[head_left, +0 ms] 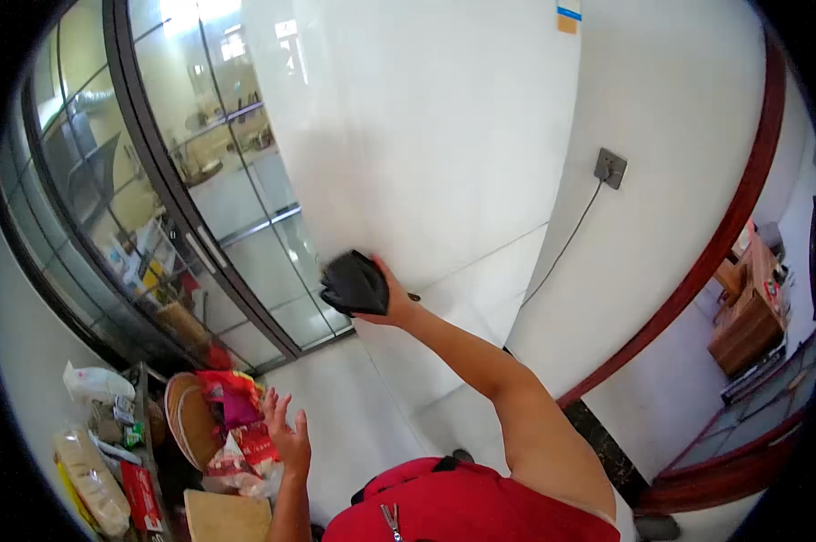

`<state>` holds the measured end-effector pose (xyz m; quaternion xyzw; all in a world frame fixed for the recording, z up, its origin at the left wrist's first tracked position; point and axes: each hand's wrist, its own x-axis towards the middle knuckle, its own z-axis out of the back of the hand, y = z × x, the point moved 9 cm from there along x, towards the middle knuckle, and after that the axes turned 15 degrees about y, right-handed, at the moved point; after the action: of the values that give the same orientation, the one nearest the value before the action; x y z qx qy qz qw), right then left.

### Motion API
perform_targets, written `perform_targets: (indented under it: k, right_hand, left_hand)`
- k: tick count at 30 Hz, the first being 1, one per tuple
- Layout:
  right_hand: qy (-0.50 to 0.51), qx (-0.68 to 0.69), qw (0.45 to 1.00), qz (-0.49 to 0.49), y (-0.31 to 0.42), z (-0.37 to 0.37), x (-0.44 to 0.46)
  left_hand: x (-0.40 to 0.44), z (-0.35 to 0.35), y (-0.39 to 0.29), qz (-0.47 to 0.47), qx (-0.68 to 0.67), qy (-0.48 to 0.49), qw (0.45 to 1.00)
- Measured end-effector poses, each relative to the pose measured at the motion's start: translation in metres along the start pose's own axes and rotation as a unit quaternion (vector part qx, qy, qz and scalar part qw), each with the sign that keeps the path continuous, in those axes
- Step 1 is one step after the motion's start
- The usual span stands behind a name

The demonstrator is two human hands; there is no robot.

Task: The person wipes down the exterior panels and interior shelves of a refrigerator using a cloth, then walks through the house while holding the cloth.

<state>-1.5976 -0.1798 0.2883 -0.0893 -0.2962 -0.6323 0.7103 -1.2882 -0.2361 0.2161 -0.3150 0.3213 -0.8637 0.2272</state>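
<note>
My right hand (393, 294) reaches forward, its fingers wrapped round a crumpled black cloth (356, 284). The cloth is bunched up and hides part of the fingers. Right in front of it stands a tall, glossy white refrigerator (426, 135); I cannot tell whether the cloth touches its surface. Lower down on the left, my left hand (287, 435) is raised with its fingers apart and nothing in it. Red and purple packages (238, 408) lie just beyond that hand, beside a round woven basket (189, 420).
Sliding glass doors (211, 253) with dark frames stand on the left. A shelf at lower left holds a bagged loaf (92, 483) and a red box (140, 497). A cord runs down from a wall socket (610, 168). A red-brown door frame (697, 275) curves along the right.
</note>
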Motion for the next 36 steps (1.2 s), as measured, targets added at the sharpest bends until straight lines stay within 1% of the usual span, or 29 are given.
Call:
perform_targets:
  k: [1,2,3,5,7,9,10,11,13,14,15,16,17,19,21,22,23,25,26,29,30,31,32,33,34,35,36]
  right_hand:
    - [-0.059,-0.033,0.997,0.028,0.016,0.036,0.018]
    - [-0.121,-0.068,0.989,0.052,0.037,0.076,0.036]
    - [-0.149,-0.286,0.946,0.038,0.063,0.113,0.065]
    - [-0.265,-0.286,0.919,0.063,0.075,0.180,0.096]
    - [-0.322,-0.297,0.898,0.048,0.085,0.242,0.110]
    - [-0.338,-0.247,0.907,0.050,0.059,0.282,0.111]
    - [-0.389,-0.269,0.880,0.051,0.045,0.296,0.095]
    - [-0.379,-0.283,0.881,0.026,0.023,0.305,0.081]
    - [-0.414,-0.248,0.871,-0.089,-0.028,0.320,0.029]
    - [-0.438,-0.237,0.862,-0.098,-0.056,0.327,0.000]
    - [-0.462,-0.230,0.849,-0.112,-0.086,0.329,-0.035]
    - [-0.474,-0.241,0.833,-0.153,-0.105,0.330,-0.070]
    - [-0.482,-0.185,0.835,-0.190,-0.139,0.323,-0.102]
    - [-0.504,-0.073,0.821,-0.258,-0.212,0.295,-0.157]
    - [-0.521,-0.046,0.798,-0.300,-0.224,0.264,-0.181]
    - [-0.534,-0.008,0.795,-0.286,-0.209,0.250,-0.177]
    - [-0.526,0.027,0.784,-0.329,-0.197,0.230,-0.170]
    - [-0.507,0.025,0.808,-0.300,-0.150,0.186,-0.134]
    - [-0.486,0.020,0.826,-0.285,-0.135,0.161,-0.117]
    - [-0.343,0.002,0.928,-0.145,-0.056,0.124,-0.021]
    - [-0.317,-0.017,0.944,-0.092,-0.037,0.131,0.002]
    - [-0.358,-0.152,0.919,-0.055,-0.017,0.154,0.008]
    - [-0.392,-0.284,0.875,-0.016,0.006,0.181,0.020]
    - [-0.414,-0.228,0.881,-0.021,-0.017,0.207,0.035]
    - [-0.437,-0.169,0.883,-0.024,-0.040,0.233,0.050]
    - [-0.461,-0.111,0.880,-0.023,-0.061,0.259,0.063]
    - [-0.551,0.037,0.831,-0.059,-0.096,0.287,0.046]
  left_hand:
    - [0.018,-0.003,-0.008,-0.016,0.006,-0.003,1.000]
    - [0.042,-0.006,-0.026,-0.039,0.048,0.002,0.998]
    - [0.067,-0.008,-0.050,-0.082,0.044,-0.007,0.996]
    - [0.115,-0.015,-0.106,-0.161,0.050,-0.028,0.985]
    - [0.155,-0.018,-0.152,-0.218,0.048,-0.056,0.973]
    - [0.191,-0.022,-0.182,-0.250,0.035,-0.088,0.964]
    - [0.207,-0.023,-0.191,-0.258,0.034,-0.103,0.960]
    - [0.218,-0.025,-0.195,-0.266,0.033,-0.120,0.956]
    - [0.239,-0.045,-0.179,-0.254,0.009,-0.121,0.960]
    - [0.247,-0.055,-0.174,-0.252,-0.006,-0.115,0.961]
    - [0.250,-0.060,-0.169,-0.240,0.006,-0.134,0.962]
    - [0.253,-0.065,-0.166,-0.230,0.015,-0.151,0.961]
    - [0.258,-0.070,-0.163,-0.223,0.020,-0.168,0.960]
    - [0.266,-0.071,-0.150,-0.215,0.076,-0.195,0.954]
    - [0.260,-0.065,-0.166,-0.195,0.066,-0.211,0.956]
    - [0.263,-0.061,-0.165,-0.191,0.089,-0.214,0.954]
    - [0.265,-0.062,-0.162,-0.184,0.117,-0.218,0.951]
    - [0.256,-0.055,-0.164,-0.150,0.086,-0.198,0.965]
    - [0.261,-0.067,-0.160,-0.136,0.080,-0.183,0.970]
    - [0.262,-0.066,-0.149,-0.151,0.159,-0.213,0.952]
    - [0.263,-0.067,-0.147,-0.106,0.184,-0.212,0.954]
    - [0.264,-0.070,-0.143,-0.116,0.145,-0.193,0.963]
    - [0.264,-0.071,-0.137,-0.126,0.108,-0.175,0.971]
    - [0.268,-0.072,-0.134,-0.136,0.073,-0.156,0.976]
    - [0.266,-0.068,-0.142,-0.136,0.126,-0.189,0.964]
    - [0.264,-0.069,-0.144,-0.146,0.131,-0.199,0.960]
    - [0.263,-0.069,-0.146,-0.156,0.136,-0.208,0.956]
